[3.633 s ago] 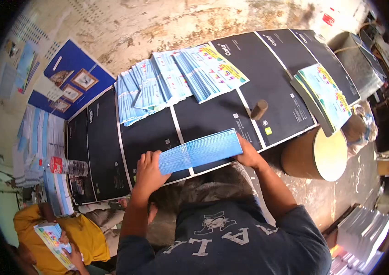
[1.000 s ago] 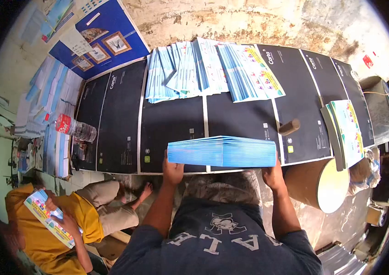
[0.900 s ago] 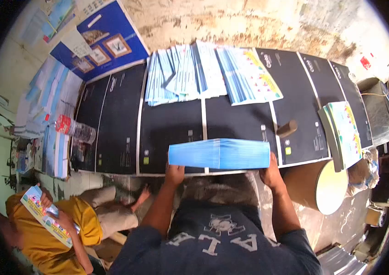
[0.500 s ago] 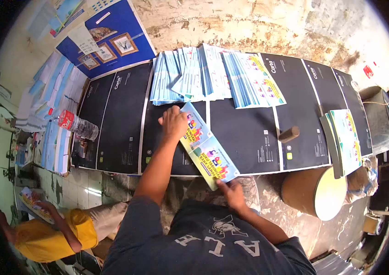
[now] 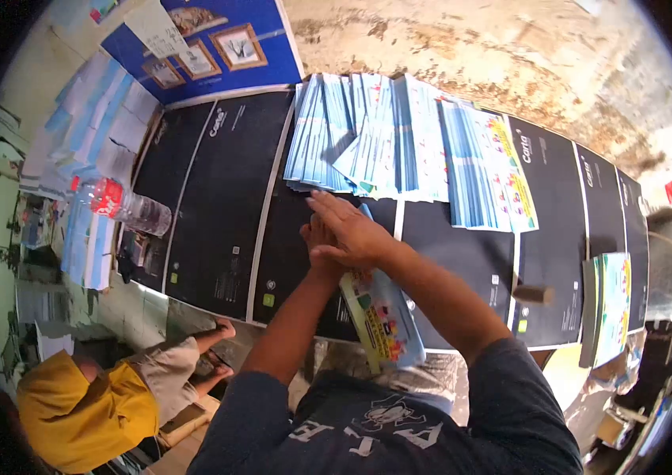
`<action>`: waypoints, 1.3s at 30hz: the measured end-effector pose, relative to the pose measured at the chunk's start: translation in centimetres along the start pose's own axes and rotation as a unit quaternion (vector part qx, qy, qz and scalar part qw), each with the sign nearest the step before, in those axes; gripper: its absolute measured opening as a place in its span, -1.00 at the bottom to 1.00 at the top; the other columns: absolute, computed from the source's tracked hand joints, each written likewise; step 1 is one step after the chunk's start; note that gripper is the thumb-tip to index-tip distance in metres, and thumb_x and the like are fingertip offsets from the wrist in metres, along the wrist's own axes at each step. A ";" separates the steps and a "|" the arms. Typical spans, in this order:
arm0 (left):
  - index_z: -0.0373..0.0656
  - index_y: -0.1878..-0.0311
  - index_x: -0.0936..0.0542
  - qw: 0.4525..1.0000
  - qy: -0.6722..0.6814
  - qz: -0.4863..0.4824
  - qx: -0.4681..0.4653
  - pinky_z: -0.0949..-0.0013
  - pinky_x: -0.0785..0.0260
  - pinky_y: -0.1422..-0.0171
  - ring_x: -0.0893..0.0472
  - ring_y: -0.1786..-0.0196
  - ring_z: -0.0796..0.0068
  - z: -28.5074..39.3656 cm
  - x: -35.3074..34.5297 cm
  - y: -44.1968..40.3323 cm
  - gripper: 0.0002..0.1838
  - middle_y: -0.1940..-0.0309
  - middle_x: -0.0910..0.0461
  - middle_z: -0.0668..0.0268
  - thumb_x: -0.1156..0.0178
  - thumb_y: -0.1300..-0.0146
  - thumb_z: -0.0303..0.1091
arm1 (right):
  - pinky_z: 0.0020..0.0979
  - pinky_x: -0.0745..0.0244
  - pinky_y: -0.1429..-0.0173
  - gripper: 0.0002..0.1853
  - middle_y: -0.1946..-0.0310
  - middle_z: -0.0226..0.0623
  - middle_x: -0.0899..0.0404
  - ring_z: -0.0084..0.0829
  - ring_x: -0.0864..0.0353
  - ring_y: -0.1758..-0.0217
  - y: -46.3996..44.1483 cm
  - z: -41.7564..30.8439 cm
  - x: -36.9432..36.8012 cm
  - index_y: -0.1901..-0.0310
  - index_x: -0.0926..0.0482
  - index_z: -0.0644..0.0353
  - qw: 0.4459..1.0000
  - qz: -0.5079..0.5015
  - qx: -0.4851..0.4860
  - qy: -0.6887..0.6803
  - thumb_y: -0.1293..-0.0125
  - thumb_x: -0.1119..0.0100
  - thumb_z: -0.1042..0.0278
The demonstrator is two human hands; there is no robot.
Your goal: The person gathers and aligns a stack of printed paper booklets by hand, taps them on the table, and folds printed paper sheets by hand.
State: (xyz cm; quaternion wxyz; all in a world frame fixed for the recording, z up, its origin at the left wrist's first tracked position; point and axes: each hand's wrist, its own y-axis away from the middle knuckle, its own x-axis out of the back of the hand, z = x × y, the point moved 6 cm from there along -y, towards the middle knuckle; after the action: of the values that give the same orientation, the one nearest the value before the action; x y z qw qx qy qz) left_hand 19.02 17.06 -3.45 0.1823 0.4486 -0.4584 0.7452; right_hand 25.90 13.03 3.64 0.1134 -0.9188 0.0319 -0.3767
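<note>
Centre frame, the right hand [image 5: 358, 235] lies flat over the left hand [image 5: 319, 244] — whose grip I cannot tell — atop a booklet stack [image 5: 386, 323] overhanging the tabletop [image 5: 217, 190]; fanned booklets [image 5: 409, 138] already lie upper centre, this stack seems unfinished.

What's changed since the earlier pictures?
The right hand let go of the near end of the colourful-covered paper booklet stack and moved to its far end, overlapping the left hand. The stack turned from edge-on to cover-up. The fanned blue-white booklets and clear red-labelled plastic bottle stayed put.
</note>
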 end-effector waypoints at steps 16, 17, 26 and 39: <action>-0.21 -0.34 -0.34 0.996 0.055 -0.043 -0.048 -0.15 -0.21 -0.14 -0.44 -0.17 0.03 1.1 0.6 -0.8 -0.30 -0.06 -0.44 0.02 -0.26 -0.20 -0.07 | -0.06 -0.24 -0.51 0.09 -0.45 0.13 -0.20 0.12 -0.19 -0.54 0.8 4.1 -0.2 -0.46 -0.18 0.32 0.999 0.037 0.016 -0.034 -0.16 -0.20 -0.46; -0.20 -0.28 -0.40 0.998 0.049 -0.032 -0.025 -0.10 -0.20 -0.08 -0.45 -0.09 0.07 0.8 1.1 -1.0 -0.39 -0.01 -0.46 0.04 -0.25 -0.22 -0.10 | -0.04 -0.22 -0.52 0.08 -0.47 0.15 -0.16 0.12 -0.17 -0.54 0.6 3.5 -0.1 -0.47 -0.16 0.31 0.998 0.037 -0.006 -0.049 -0.19 -0.17 -0.46; -0.13 0.11 -0.60 0.998 -0.012 -0.022 0.058 0.00 -0.11 -0.04 -0.48 0.06 0.19 -2.9 1.3 -2.3 -0.58 0.19 -0.53 0.22 -0.19 -0.37 0.08 | -0.05 0.01 -0.64 0.01 -0.52 0.18 -0.04 0.12 -0.05 -0.60 5.5 1.7 -2.8 -0.50 -0.14 0.22 0.998 0.039 0.045 -0.019 -0.21 -0.27 -0.33; -0.07 0.10 -0.62 0.996 -0.012 -0.020 0.086 -0.01 -0.16 -0.03 -0.53 0.04 0.15 -3.3 1.1 -2.7 -0.57 0.20 -0.56 0.22 -0.14 -0.39 0.14 | -0.08 -0.06 -0.62 0.10 -0.52 0.14 -0.11 0.08 -0.10 -0.59 9.7 -1.5 -3.9 -0.51 -0.14 0.29 0.999 -0.042 -0.025 0.024 -0.23 -0.06 -0.55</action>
State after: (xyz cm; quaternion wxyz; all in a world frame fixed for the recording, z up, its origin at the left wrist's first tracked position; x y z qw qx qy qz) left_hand 18.60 21.14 -1.67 0.1522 0.4802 -0.3859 0.7729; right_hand 22.29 3.91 -0.25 0.0735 -0.9124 0.0057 -0.4025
